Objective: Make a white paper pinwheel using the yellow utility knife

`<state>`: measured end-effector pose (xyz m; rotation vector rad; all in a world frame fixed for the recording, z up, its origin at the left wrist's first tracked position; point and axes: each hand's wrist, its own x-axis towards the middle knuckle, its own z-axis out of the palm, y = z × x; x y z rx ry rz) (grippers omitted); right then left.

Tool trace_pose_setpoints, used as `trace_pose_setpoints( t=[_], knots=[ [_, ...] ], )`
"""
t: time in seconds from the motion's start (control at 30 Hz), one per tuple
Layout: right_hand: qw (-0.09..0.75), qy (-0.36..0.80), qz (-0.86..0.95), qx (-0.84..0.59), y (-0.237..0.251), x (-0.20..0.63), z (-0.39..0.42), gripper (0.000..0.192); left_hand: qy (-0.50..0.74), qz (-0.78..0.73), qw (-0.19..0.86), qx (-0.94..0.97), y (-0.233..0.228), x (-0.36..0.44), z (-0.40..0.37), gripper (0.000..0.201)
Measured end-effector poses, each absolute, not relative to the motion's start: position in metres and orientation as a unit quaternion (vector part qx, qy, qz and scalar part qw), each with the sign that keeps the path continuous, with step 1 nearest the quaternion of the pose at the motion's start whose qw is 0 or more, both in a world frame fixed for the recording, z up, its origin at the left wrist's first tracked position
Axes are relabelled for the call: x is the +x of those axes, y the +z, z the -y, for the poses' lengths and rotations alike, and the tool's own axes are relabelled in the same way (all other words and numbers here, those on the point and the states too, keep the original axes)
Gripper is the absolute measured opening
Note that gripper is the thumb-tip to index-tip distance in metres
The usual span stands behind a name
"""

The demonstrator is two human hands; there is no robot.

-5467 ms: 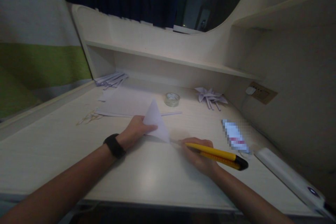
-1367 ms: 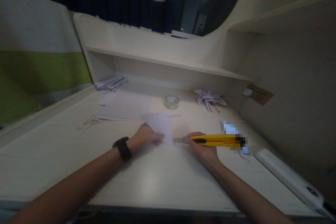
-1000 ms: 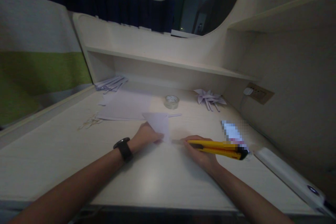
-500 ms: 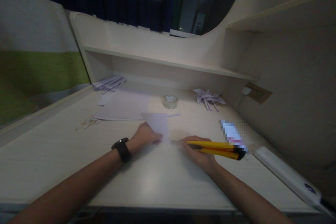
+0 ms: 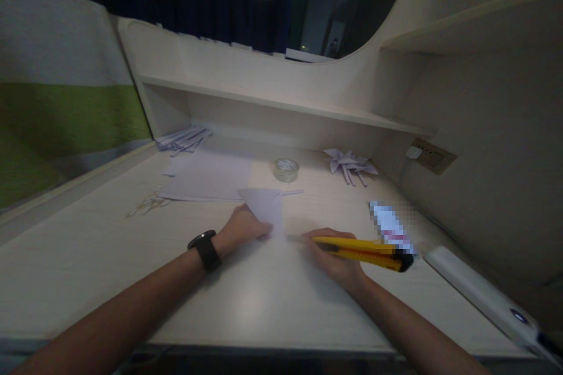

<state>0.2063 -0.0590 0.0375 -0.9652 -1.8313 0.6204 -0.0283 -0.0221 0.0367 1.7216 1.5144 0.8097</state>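
Observation:
My left hand (image 5: pixel 247 224), with a dark watch on its wrist, grips the lower edge of a folded triangular piece of white paper (image 5: pixel 266 205). My right hand (image 5: pixel 333 255) is closed round a yellow utility knife (image 5: pixel 358 248) with a black end. The knife's blade points left, its tip close beside the paper's lower corner; whether they touch I cannot tell. A thin paper strip (image 5: pixel 292 192) sticks out to the right behind the folded paper.
Flat white sheets (image 5: pixel 211 176) lie behind my left hand, with rubber bands (image 5: pixel 149 204) at their left and paper sticks (image 5: pixel 185 139) further back. A tape roll (image 5: pixel 286 170), paper pinwheels (image 5: pixel 349 164), a blurred phone (image 5: pixel 391 227) and a white power strip (image 5: pixel 479 293) are further right.
Both hands hold almost the same place. The black end of the utility knife has tipped very slightly down; the paper stays where it was.

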Motion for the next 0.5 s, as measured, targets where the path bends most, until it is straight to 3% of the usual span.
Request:
trace_pose_setpoints(
  t=[0.5],
  knots=[
    [0.453,0.213,0.769,-0.397,0.048,0.202,0.066,0.014,0.298,-0.549,0.374,0.686,0.046,-0.02,0.03,0.022]
  ],
)
